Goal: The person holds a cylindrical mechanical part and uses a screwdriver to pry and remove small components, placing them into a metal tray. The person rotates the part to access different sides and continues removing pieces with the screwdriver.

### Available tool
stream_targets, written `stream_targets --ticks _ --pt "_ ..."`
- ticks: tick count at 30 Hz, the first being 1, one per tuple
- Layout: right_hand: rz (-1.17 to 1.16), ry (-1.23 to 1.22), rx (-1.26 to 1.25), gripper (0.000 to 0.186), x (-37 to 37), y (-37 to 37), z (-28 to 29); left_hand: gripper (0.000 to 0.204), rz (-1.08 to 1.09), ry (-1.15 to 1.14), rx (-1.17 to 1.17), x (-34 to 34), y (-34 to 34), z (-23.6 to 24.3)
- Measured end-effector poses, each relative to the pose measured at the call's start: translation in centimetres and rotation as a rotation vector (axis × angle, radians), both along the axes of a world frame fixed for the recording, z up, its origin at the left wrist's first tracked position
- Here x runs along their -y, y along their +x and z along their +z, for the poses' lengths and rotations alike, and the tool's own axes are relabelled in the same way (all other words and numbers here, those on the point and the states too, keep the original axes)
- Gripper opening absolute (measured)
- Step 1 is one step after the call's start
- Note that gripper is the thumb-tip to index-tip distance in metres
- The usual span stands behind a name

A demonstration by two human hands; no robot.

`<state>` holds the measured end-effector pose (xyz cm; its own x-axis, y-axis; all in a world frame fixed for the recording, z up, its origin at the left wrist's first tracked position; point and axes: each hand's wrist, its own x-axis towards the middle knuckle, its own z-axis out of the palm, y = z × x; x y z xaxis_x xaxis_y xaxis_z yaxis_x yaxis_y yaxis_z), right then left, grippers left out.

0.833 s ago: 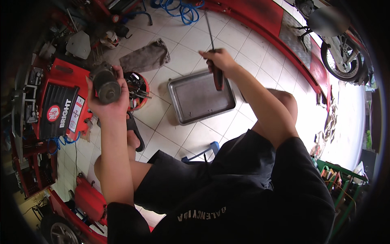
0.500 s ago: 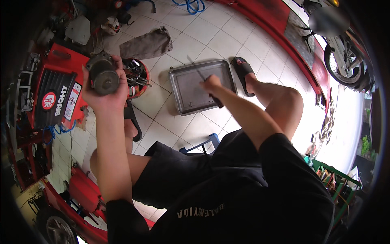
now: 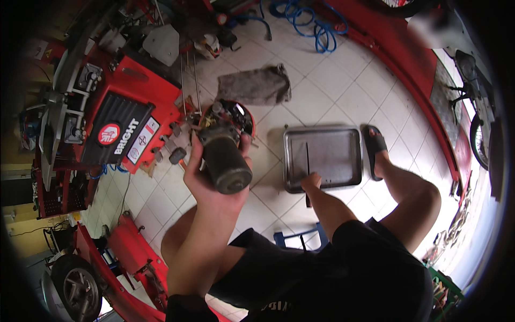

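Note:
My left hand (image 3: pixel 217 193) grips a dark cylindrical metal motor-like part (image 3: pixel 228 161), its rounded end toward me and a flanged end farther away. My right hand (image 3: pixel 312 180) is closed on a long screwdriver (image 3: pixel 307 155), over the near left of a shallow steel tray (image 3: pixel 322 129) on the tiled floor; whether the tool touches the tray is unclear. Behind the held part stands a round orange container (image 3: pixel 248 115) full of tools, partly hidden. A mallet (image 3: pixel 177 156) is left of my left hand.
Red machine (image 3: pixel 134 86) at left; grimy cloth (image 3: pixel 252 83) and blue coiled hose (image 3: pixel 322 27) beyond; red platform (image 3: pixel 402 53) with motorcycle (image 3: pixel 477 123) at right; my sandalled foot (image 3: pixel 373 145) beside the tray. A blue frame (image 3: pixel 289 236) shows below; red equipment (image 3: pixel 137 252) and a wheel (image 3: pixel 78 284) are lower left.
My right hand has brought the screwdriver down from a raised position to over the tray. My left hand has shifted rightward with the part, and the whole view has shifted.

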<state>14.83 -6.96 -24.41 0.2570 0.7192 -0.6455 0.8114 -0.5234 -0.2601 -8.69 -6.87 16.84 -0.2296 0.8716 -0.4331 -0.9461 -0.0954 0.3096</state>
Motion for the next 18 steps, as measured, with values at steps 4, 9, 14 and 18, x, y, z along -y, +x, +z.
stream_targets --ticks 4,9,14,18 --pt "-0.093 -0.013 0.07 0.023 0.0 -0.3 -1.1 0.049 -0.027 0.079 -0.002 -0.8 0.1 -1.2" --pt "-0.077 -0.047 -0.053 0.021 -0.8 -1.2 1.3 0.049 -0.028 0.107 -0.007 -0.3 -0.2 -0.9" --pt "0.057 -0.021 -0.063 0.03 -1.2 0.7 2.9 0.034 0.089 0.067 -0.006 -0.1 1.1 -0.8" --pt "0.062 0.003 -0.061 0.033 -0.9 0.6 2.5 0.035 0.183 -0.058 0.049 0.2 1.7 -0.2"
